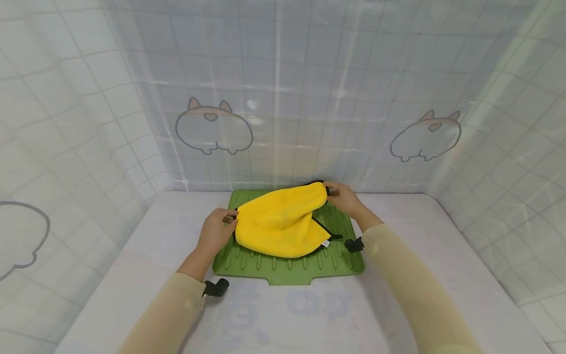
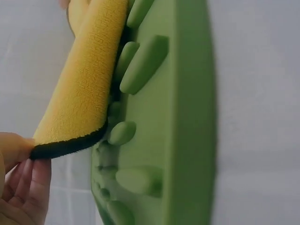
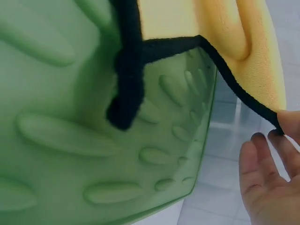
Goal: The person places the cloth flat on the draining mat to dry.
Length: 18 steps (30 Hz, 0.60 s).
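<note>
A yellow towel [image 1: 278,221] with black edging lies over a green ridged mat [image 1: 289,278], partly lifted off it. At the towel's left edge my left hand [image 1: 215,228] pinches the black border between thumb and fingers; the left wrist view shows this hand [image 2: 26,183] and the towel [image 2: 84,79] close up. My right hand [image 1: 345,199] pinches the far right edge, which is raised. In the right wrist view the hand [image 3: 272,173] holds the border, while a loose corner with a black loop [image 3: 126,89] hangs over the ridges. A small white tag [image 1: 325,243] shows near that corner.
The mat sits on a pale tabletop [image 1: 177,314] with faint printing. A tiled-pattern backdrop [image 1: 305,98] with cartoon animal drawings stands right behind the mat, and similar walls [image 1: 53,147] enclose both sides. Black wrist-worn cameras [image 1: 216,287] stick out from both sleeves.
</note>
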Each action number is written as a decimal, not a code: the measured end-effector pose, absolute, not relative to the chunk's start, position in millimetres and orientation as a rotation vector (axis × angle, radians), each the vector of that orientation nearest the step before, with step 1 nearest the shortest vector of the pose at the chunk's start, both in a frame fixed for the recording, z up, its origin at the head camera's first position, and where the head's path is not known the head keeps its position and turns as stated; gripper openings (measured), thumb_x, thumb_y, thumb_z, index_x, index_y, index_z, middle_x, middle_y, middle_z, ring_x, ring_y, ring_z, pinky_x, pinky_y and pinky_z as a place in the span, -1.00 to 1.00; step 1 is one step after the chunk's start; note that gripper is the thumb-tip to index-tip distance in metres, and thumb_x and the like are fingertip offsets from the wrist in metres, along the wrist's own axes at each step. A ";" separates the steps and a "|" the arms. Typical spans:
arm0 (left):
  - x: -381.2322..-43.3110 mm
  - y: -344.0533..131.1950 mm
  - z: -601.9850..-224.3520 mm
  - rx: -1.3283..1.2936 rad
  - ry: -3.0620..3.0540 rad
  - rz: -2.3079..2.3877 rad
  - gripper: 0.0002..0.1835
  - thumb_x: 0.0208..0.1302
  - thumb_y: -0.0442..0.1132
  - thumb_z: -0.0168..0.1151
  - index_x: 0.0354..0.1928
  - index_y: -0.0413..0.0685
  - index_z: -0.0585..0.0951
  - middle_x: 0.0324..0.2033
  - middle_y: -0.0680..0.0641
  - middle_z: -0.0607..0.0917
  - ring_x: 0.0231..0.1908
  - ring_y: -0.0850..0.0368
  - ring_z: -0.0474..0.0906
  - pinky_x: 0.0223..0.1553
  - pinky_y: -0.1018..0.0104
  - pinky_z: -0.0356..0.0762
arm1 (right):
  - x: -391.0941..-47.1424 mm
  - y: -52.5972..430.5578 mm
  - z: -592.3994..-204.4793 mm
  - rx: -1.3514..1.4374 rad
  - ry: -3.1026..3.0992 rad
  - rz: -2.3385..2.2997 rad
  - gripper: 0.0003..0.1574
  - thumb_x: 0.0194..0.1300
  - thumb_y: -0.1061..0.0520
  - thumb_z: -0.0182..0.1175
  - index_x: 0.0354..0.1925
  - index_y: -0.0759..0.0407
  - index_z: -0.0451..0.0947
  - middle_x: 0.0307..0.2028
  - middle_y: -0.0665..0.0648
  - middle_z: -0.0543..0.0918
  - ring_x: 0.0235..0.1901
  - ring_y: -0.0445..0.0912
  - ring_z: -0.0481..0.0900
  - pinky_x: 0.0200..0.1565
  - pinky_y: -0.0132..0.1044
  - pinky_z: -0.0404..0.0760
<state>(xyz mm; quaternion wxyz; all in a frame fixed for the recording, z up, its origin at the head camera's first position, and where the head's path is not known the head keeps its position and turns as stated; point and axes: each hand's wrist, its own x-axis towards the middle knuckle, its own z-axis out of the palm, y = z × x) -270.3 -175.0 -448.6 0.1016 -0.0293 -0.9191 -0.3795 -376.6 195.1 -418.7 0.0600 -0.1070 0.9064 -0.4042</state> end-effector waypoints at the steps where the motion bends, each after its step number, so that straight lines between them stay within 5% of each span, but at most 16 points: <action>1: -269.7 -175.6 -449.7 -0.084 -2.725 -1.142 -0.70 0.29 -0.20 0.14 0.05 -0.07 0.56 -0.01 -0.12 0.49 -0.13 0.00 0.50 -0.44 0.31 0.53 | -374.7 195.3 -418.8 -0.337 2.743 -1.226 -0.34 0.34 0.14 0.07 0.36 -0.08 0.17 0.28 0.12 0.28 0.11 0.07 0.41 -0.03 -0.03 0.52; 9: -257.9 -187.3 -459.3 -0.209 -2.848 -1.304 -0.45 0.33 -0.02 0.07 0.30 0.00 0.28 0.13 -0.15 0.42 -0.07 -0.03 0.48 -0.28 0.25 0.52 | -355.8 206.1 -423.3 -0.420 2.694 -1.106 -0.42 0.38 0.03 0.01 0.31 0.11 0.24 0.28 0.16 0.28 0.16 0.13 0.36 0.05 0.03 0.45; 18: -239.8 -198.1 -464.8 -0.275 -2.890 -1.300 -0.48 0.33 0.00 0.07 0.30 0.15 0.27 0.08 -0.14 0.47 -0.02 -0.05 0.51 -0.21 0.15 0.55 | -338.0 213.7 -433.3 -0.513 2.620 -0.979 -0.52 0.38 0.03 0.02 0.21 0.14 0.39 0.09 0.12 0.48 0.08 0.08 0.40 0.05 -0.01 0.44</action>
